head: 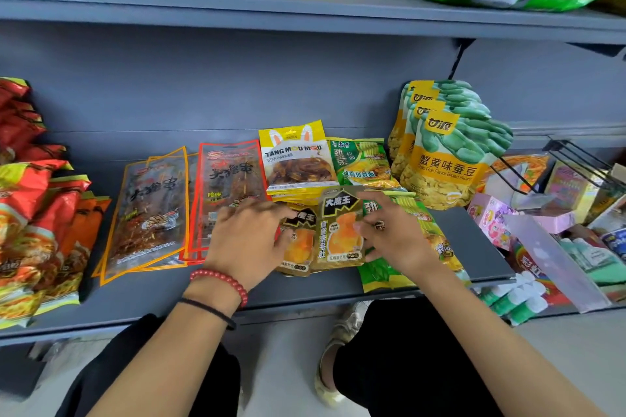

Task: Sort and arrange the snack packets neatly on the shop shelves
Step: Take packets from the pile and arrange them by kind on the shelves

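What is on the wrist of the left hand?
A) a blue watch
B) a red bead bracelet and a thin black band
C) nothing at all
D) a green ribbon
B: a red bead bracelet and a thin black band circle the wrist just below the left hand.

Bracelet (220, 281): red beads, my left wrist
Band (206, 310): thin, black, same wrist
Ring (379, 225): on my right hand (396, 234)
Trousers (406, 349): black
Shoe (342, 332): pale
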